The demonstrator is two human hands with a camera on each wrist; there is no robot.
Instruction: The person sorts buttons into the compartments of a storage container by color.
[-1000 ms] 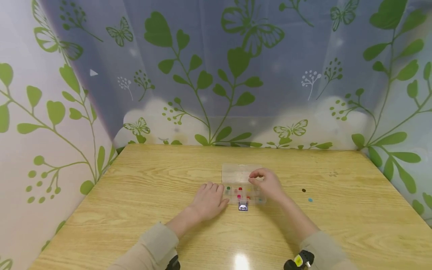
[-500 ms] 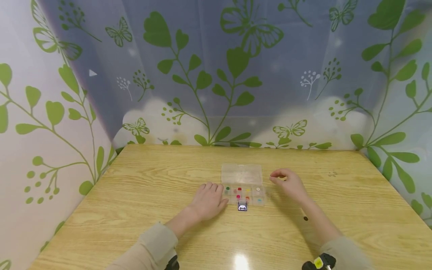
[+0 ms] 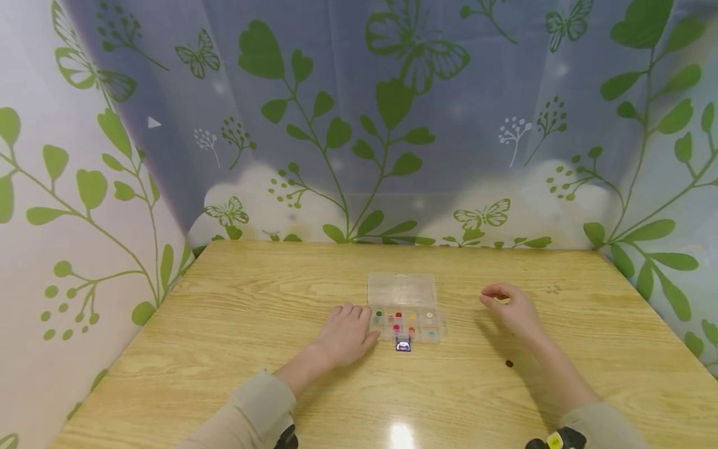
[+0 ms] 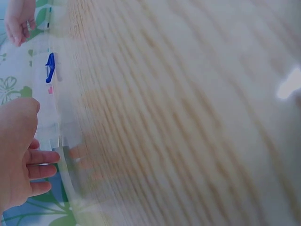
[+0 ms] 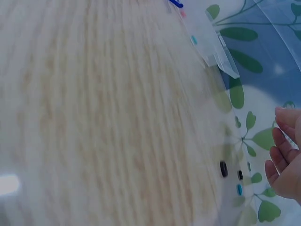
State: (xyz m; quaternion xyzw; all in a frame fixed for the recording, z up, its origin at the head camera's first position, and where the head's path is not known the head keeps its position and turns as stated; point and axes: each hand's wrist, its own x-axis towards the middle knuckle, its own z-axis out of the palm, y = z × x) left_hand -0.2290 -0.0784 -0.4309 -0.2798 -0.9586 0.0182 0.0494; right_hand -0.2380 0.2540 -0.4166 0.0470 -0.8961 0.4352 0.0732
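A clear plastic compartment box (image 3: 387,335) lies with its lid (image 3: 401,289) folded back. Small button-like discs sit in its compartments, among them a green disc (image 3: 379,314), a yellow disc (image 3: 412,317) and a white disc (image 3: 429,315). My left hand (image 3: 349,335) rests at the box's left side; its fingers look straight in the left wrist view. Right of the box, my right hand (image 3: 513,312) hovers over the table, fingers loosely bent and nothing visible in them. Below it on the tabletop, the right wrist view shows a black disc (image 5: 224,168) and a blue disc (image 5: 239,189).
A blue clasp (image 3: 402,343) projects from the box's front edge. Several small pale pieces (image 3: 553,289) lie at the back right of the wooden table (image 3: 269,274). A patterned curtain (image 3: 314,206) hangs behind the table and along both sides.
My right hand has moved right from above the box's right end to over the table, uncovering the white and light blue discs in the compartments. The left hand stays put.
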